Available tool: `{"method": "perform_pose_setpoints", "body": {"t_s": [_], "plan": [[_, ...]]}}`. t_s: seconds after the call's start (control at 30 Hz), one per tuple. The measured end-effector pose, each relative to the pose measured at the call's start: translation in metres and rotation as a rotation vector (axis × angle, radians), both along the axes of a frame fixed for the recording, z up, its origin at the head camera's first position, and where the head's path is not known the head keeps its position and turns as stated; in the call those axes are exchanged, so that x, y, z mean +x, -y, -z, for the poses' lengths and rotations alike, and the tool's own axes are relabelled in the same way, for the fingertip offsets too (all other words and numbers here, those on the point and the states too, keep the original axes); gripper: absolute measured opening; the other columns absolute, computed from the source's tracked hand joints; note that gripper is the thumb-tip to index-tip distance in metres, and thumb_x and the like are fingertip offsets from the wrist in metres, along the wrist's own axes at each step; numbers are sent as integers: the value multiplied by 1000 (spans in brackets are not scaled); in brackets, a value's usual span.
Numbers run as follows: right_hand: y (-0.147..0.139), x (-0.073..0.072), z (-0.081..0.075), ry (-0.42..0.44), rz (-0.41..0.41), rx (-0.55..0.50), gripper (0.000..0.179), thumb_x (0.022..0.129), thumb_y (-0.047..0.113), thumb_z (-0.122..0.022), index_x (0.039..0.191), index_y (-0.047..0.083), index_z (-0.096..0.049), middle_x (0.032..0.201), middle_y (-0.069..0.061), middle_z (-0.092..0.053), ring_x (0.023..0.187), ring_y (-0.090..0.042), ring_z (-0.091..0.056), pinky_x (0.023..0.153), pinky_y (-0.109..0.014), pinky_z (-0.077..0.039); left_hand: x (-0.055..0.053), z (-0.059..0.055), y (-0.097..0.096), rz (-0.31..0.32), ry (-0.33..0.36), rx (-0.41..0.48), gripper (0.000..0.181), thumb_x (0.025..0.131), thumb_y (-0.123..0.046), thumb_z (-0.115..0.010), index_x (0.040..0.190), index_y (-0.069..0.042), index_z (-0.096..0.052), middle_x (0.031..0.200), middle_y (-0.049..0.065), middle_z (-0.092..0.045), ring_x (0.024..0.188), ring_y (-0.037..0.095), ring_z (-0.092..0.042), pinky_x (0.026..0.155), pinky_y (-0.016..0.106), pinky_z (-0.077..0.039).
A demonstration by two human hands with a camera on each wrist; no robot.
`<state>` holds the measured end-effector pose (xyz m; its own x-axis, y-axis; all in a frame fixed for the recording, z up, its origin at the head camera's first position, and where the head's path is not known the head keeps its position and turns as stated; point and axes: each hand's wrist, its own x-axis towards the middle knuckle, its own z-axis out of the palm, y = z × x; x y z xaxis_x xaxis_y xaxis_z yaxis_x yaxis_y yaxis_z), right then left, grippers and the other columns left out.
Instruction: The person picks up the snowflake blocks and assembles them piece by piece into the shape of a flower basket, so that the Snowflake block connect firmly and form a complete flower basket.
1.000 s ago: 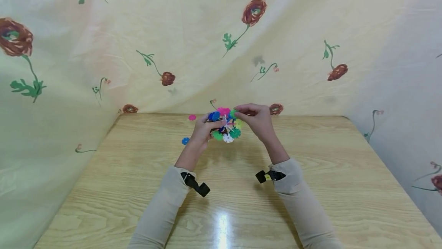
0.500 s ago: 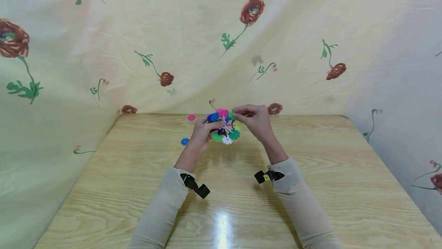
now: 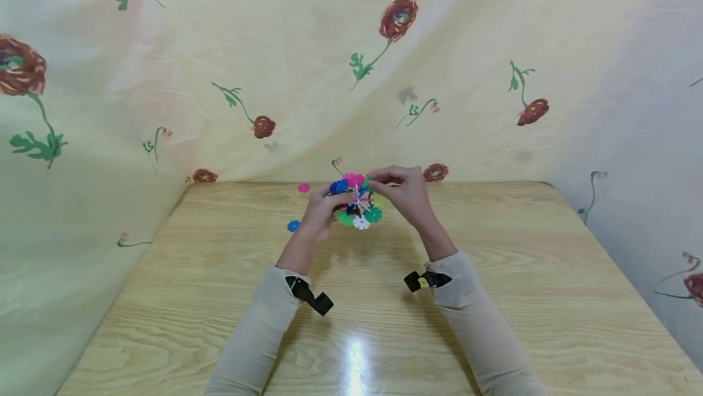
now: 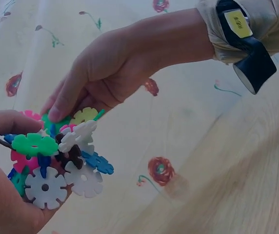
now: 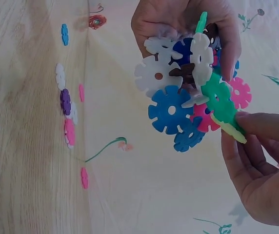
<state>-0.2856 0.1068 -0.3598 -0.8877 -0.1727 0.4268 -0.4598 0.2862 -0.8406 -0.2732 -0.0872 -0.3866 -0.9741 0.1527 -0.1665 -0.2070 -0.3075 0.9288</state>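
My left hand (image 3: 317, 210) grips a cluster of interlocked plastic snowflake discs (image 3: 361, 221) above the table, in white, blue, pink, green, yellow and brown. In the left wrist view, white discs (image 4: 46, 188) face the camera and the left hand (image 4: 8, 180) partly covers the cluster. My right hand (image 3: 409, 194) reaches in from the right and pinches a green disc (image 5: 217, 100) at the cluster's edge. In the right wrist view, a yellow disc (image 5: 229, 129) lies beside that green one, close to the right fingertips. Where the fingers meet the green disc is partly hidden.
Loose discs lie on the wooden table (image 3: 351, 298) left of the hands: a pink disc (image 3: 304, 188) and a blue disc (image 3: 293, 226). In the right wrist view a purple disc (image 5: 65, 101) lies among several others. A flowered curtain (image 3: 307, 66) hangs behind the table.
Both hands keep nearly the same pose around the cluster. The head view has shifted slightly. My right fingers still hold the green disc.
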Motion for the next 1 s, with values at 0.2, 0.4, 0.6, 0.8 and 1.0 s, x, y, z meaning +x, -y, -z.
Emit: {"method": "perform_pose_setpoints", "body": {"t_s": [0.2,0.4,0.6,0.8,1.0], "plan": [[-7,-1,-3,80,-48,12,26,96,23,-73,116,8,-76,105,-16,-74,88,-14,-66,77,-21,-56,-1,-4,3,48,43,84,51,95,-13,-65,143,-2,-51,124,9,-59,104,16,-61,82,22,-56],[-19,0,-7,109,-141,81,45,95,27,-74,138,17,-64,128,-11,-68,115,-21,-64,96,-38,-57,-2,-6,4,29,7,219,44,101,-17,-58,142,-12,-44,129,7,-52,115,19,-55,83,24,-56],[-25,2,-4,104,-260,174,80,83,20,-86,152,16,-47,151,-11,-53,138,-30,-51,110,-56,-46,-1,-9,2,44,-79,301,34,103,-21,-54,136,-26,-48,132,4,-50,117,19,-54,82,25,-56],[-27,6,1,135,-301,117,81,83,13,-86,153,14,-45,152,-10,-51,136,-32,-53,110,-58,-45,2,-11,-3,110,-135,338,36,104,-17,-49,139,-27,-48,136,5,-50,117,20,-56,82,24,-59],[-36,7,2,167,-302,83,79,87,13,-82,154,14,-42,154,-10,-49,139,-31,-52,113,-54,-44,5,-10,-1,231,-194,321,61,100,0,-48,151,-30,-36,147,4,-38,130,23,-44,92,25,-54]]}}
